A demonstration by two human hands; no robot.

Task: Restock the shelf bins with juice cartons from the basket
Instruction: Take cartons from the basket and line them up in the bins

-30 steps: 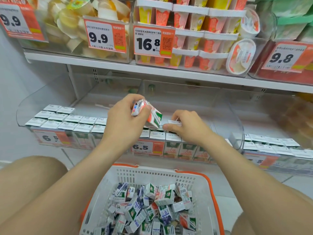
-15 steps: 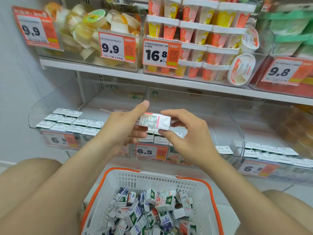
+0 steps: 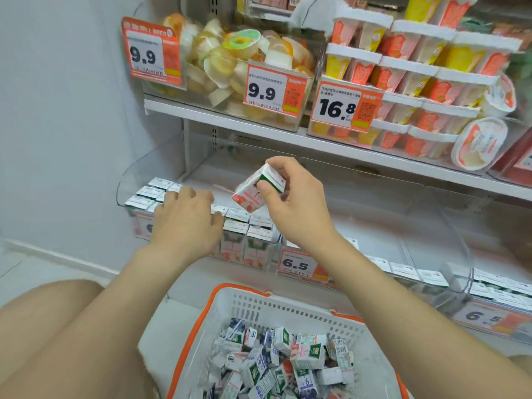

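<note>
My right hand [image 3: 290, 203] pinches a small white, pink and green juice carton [image 3: 253, 192] and holds it tilted above the left clear shelf bin [image 3: 126, 180]. My left hand [image 3: 187, 223] lies palm down on the carton tops [image 3: 244, 223] standing in rows in that bin, fingers spread. Below, a white basket with an orange rim [image 3: 259, 300] holds a heap of several loose juice cartons [image 3: 282, 361]. More cartons [image 3: 417, 273] fill the bins further right.
An upper shelf [image 3: 259, 131] carries bins of jelly cups [image 3: 244, 59] and stacked dessert cups [image 3: 417, 76] behind orange price tags. A 6.5 price tag [image 3: 298, 264] hangs on the middle bin. A pale wall [image 3: 57, 125] stands left; my knees flank the basket.
The carton has passed from my left hand to my right hand. My left hand dropped onto the cartons in the left bin. The view swung left and up.
</note>
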